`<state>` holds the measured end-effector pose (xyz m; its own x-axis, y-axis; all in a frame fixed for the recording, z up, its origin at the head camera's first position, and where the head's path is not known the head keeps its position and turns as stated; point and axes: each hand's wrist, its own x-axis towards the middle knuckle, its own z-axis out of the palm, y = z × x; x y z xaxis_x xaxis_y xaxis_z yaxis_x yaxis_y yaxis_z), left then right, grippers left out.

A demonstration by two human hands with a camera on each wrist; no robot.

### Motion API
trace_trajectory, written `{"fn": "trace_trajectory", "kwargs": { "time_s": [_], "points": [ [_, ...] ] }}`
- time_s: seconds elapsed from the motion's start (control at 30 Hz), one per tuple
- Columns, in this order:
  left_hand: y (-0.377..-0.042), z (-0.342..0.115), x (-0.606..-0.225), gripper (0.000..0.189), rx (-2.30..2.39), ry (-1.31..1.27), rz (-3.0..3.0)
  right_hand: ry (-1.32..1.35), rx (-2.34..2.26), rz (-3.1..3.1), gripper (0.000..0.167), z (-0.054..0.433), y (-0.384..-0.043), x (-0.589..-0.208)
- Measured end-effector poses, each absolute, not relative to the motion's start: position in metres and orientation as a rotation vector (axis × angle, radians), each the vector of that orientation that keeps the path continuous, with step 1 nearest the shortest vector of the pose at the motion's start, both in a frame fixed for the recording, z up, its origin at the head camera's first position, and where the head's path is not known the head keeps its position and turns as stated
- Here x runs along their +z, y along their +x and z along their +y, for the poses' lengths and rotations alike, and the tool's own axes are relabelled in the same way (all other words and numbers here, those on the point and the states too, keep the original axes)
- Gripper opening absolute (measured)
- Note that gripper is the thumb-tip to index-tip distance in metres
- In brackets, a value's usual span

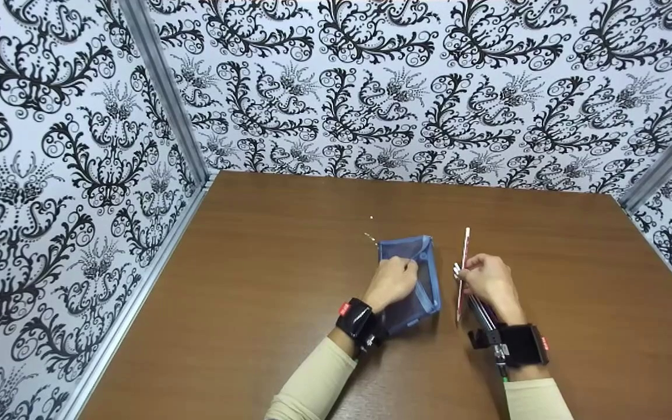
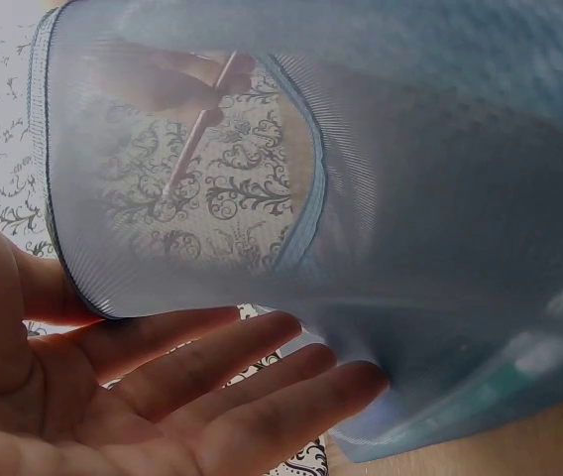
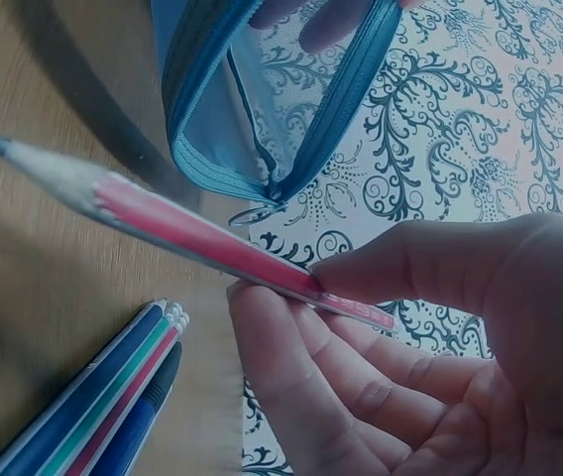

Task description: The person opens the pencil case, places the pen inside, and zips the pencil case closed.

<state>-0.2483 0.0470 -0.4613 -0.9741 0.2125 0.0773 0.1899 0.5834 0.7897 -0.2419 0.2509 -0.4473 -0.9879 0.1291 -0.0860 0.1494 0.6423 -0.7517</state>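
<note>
A blue mesh zip pouch (image 1: pixel 391 321) is held up by my left hand (image 1: pixel 393 283), its fingers along one side and thumb at the edge. In the right wrist view, the pouch's zipped mouth (image 3: pixel 187 129) gapes open toward the pencil. My right hand (image 1: pixel 490 283) pinches a red and white pencil (image 3: pixel 192 233) between thumb and fingertips, just right of the pouch. The dark point of the pencil is toward me in the head view. Through the mesh in the left wrist view, the pencil (image 2: pixel 187 154) shows again.
Under my right hand lies a bundle of pencils and pens (image 3: pixel 103 407), blue, green and red. The brown wooden table (image 1: pixel 266 262) is bounded by patterned walls (image 1: pixel 371 87) at the back and sides. Both wrists carry black camera straps (image 1: pixel 525 344).
</note>
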Motion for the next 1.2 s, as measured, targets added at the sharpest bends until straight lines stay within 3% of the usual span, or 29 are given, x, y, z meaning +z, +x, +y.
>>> {"fn": "trace_trajectory", "kwargs": {
  "time_s": [1.2],
  "points": [
    [-0.2493,0.0482,-0.4626,0.045,1.368,0.373,2.794,0.210,-1.398,2.838,0.026,0.2530,-0.2415,-0.4467]
  ]
}}
